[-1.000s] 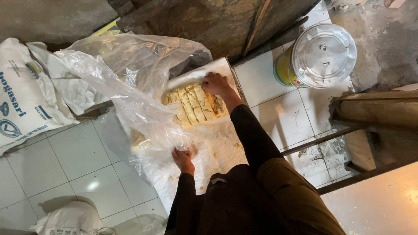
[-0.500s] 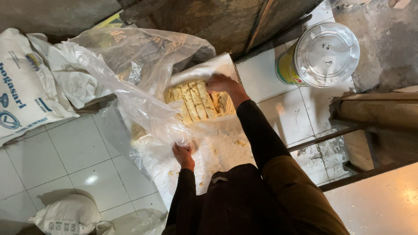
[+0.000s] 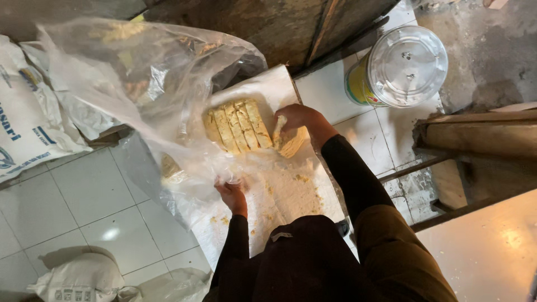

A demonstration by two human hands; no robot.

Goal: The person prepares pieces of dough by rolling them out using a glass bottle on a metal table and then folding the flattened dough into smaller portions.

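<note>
A clear plastic bag (image 3: 145,89) now billows higher over the white sheet (image 3: 291,190) on the tiled floor. The left hand (image 3: 232,193) grips its edge; the right hand (image 3: 296,120), formerly atop the yellow slabs (image 3: 238,126), grasps one at the row's end.

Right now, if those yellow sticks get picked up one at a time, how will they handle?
The sticks probably break easily: yellow crumbs litter the white sheet. They look stiff, lying straight side by side. Likely light too, since the right hand seems to lift several with its fingers alone.
</note>
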